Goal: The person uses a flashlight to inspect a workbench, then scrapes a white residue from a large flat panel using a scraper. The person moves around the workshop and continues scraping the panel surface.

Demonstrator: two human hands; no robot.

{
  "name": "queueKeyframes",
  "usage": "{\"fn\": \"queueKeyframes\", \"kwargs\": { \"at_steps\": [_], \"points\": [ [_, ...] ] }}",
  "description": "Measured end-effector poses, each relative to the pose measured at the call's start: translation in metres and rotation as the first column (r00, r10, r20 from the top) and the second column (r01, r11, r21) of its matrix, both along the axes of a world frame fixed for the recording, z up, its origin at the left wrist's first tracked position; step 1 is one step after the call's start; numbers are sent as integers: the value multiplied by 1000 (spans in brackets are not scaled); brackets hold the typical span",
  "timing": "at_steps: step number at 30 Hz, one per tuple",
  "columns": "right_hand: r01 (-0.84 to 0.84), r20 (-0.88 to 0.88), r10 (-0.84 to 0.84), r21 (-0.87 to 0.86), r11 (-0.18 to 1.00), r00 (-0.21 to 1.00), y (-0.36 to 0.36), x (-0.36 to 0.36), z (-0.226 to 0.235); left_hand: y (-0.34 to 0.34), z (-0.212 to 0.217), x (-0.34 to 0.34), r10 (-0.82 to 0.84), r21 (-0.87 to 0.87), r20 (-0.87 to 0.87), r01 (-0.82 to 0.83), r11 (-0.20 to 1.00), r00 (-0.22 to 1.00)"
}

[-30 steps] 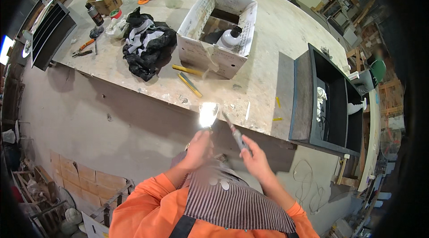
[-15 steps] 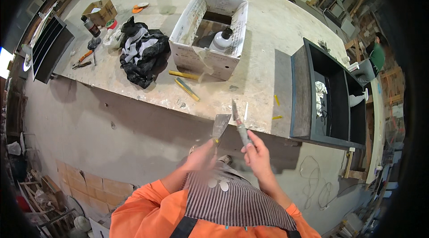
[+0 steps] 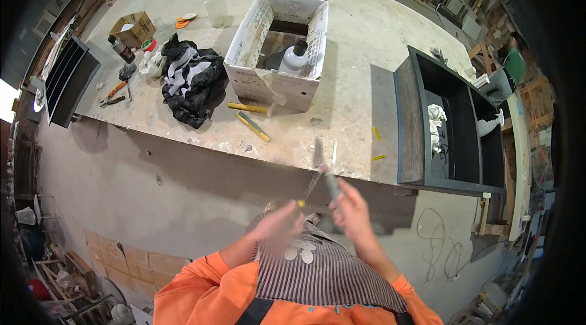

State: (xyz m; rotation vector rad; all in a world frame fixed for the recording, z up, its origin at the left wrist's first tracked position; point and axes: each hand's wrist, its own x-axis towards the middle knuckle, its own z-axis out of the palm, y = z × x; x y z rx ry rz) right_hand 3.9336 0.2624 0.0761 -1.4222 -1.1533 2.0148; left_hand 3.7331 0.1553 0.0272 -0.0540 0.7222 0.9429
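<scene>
Near the table's front edge I hold two hand tools. My left hand (image 3: 278,226), smeared by motion, is closed around a scraper (image 3: 312,187) with a broad metal blade and a bit of yellow by the grip. In my right hand (image 3: 351,212), the fingers wrap the grey handle of a narrow-bladed knife (image 3: 331,182), its blade pointing up and away from me. The scraper's blade, turned nearly edge-on, meets or crosses the knife near where its blade joins the handle; blur hides whether they touch. Beyond them on the table lies a thin white strip (image 3: 334,151).
An open white carton (image 3: 268,85) holds a white bottle (image 3: 294,60). Left of it lie a crumpled black bag (image 3: 190,80) and orange-handled pliers (image 3: 114,96). Yellow-edged pieces (image 3: 253,127) rest before the carton. A dark shelf unit (image 3: 410,123) stands right; a person (image 3: 514,67) is beyond.
The scraper has turned from showing its flat blade to nearly edge-on, and dropped lower against the knife. My left hand has moved slightly down; the right has shifted little.
</scene>
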Motion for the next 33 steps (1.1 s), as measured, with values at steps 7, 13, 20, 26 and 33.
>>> {"fn": "queueKeyframes", "kwargs": {
  "at_steps": [7,13,20,26,33],
  "points": [
    [-262,218,200,311,914,955,-1,23,7,9,7,-16,253,176,-630,-182,967,734],
    [-524,471,240,687,503,849,-8,-9,21,6,-6,-9,197,256,-961,350,901,197],
    [-615,447,423,594,519,788,-6,-12,19,-6,-17,3,-15,27,-954,137,990,298],
    [-386,363,253,362,849,897,-14,-12,16,-4,-17,4,-30,-37,-954,-19,999,298],
    [-191,241,107,355,915,965,-18,-6,11,-1,0,9,-97,-69,-990,256,964,102]
  ]
}}
